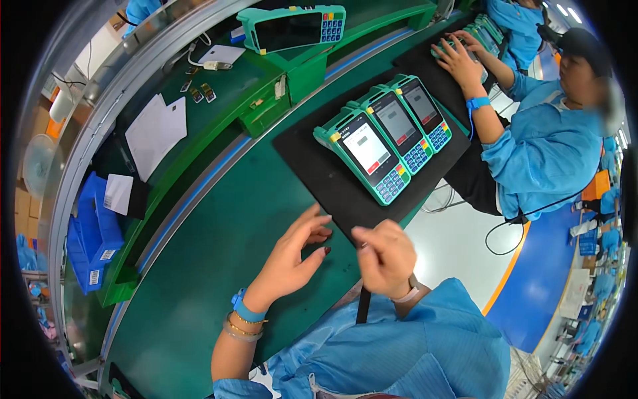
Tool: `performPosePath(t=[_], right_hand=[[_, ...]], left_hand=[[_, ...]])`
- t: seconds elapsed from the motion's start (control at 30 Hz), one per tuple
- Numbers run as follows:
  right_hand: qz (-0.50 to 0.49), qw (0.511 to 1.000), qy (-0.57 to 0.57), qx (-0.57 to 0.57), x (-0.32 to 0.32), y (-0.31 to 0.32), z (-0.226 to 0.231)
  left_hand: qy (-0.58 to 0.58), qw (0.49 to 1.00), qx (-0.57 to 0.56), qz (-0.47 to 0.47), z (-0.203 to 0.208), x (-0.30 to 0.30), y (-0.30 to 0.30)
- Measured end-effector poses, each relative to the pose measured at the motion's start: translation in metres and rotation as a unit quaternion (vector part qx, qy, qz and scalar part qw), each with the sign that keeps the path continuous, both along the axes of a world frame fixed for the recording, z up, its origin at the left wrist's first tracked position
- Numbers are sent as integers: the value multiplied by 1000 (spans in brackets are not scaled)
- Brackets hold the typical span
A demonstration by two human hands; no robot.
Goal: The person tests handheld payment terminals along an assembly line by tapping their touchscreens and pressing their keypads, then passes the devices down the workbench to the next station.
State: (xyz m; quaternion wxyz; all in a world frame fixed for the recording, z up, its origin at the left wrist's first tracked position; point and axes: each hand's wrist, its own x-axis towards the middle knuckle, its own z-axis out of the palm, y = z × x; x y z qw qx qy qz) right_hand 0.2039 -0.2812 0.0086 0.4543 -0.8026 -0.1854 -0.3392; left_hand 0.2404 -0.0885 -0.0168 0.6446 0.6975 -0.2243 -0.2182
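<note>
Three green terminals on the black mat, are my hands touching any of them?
No, visible gaps separate your left hand and right hand from the terminals.

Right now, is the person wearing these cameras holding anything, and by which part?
No hold shows. The left hand is open, with nothing seen in it; the right hand is curled and could hide something small.

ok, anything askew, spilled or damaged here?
No spill or damage visible. Just untidy on the shelf: papers overlap at odd angles and small cards lie loose. The three terminals on the mat sit neatly side by side.
</note>
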Motion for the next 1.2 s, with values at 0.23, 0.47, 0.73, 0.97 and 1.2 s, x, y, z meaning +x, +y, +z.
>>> performPosePath(t=[0.23, 0.47, 0.73, 0.97, 1.2], right_hand=[[273, 958, -73, -35, -16, 87, -4], [442, 885, -75, -127, -12, 172, 7], [486, 867, -80, -73, -3, 229, -30], [504, 859, -55, -70, 0, 222, -35], [127, 925, -157, -322, 92, 151, 60]], left_hand=[[-60, 994, 84, 29, 31, -51, 63], [-9, 980, 9, 196, 33, -97, 128], [-13, 927, -5, 375, 13, -111, 164], [9, 937, 10, 349, 12, -109, 162], [59, 934, -20, 352, 9, -111, 161]])
